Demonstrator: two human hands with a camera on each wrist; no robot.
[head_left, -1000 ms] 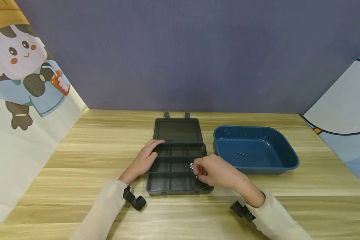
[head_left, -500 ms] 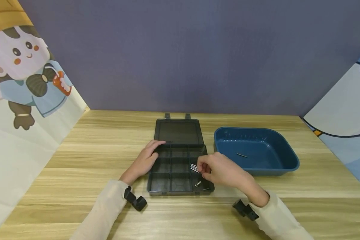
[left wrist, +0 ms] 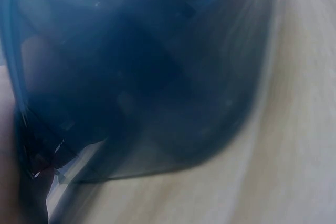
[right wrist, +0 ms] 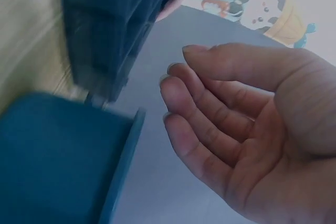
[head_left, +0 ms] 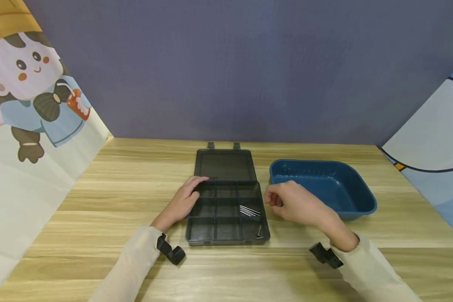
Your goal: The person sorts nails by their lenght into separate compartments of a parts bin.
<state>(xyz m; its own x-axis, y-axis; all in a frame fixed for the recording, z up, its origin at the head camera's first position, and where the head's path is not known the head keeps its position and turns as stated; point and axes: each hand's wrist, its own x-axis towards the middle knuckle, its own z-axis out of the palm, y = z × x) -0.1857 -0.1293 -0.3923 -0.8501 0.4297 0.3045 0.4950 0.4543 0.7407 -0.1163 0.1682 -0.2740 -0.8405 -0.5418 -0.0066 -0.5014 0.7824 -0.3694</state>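
A dark translucent compartment box (head_left: 226, 206) lies on the table, its lid (head_left: 225, 164) folded back. My left hand (head_left: 180, 201) rests on the box's left side, its fingers reaching the back left corner. Several thin silver nails (head_left: 250, 211) lie in the middle right compartment. In the front right compartment are a few small screw-like pieces (head_left: 260, 233), too small to tell exactly. My right hand (head_left: 296, 203) is above the gap between box and blue basin (head_left: 356, 209). In the right wrist view its fingers (right wrist: 181, 135) curl loosely around nothing.
The blue basin stands right of the box, part of its inside hidden behind my right hand. A grey-blue wall panel (head_left: 241, 71) closes off the back. Printed cartoon panels (head_left: 37, 88) flank the table. Each sleeve bears a small black wrist camera (head_left: 170, 249).
My right hand has moved right, off the box towards the basin, uncovering the nails. A small metal piece in the front right compartment has shifted right. My left hand stays in place.
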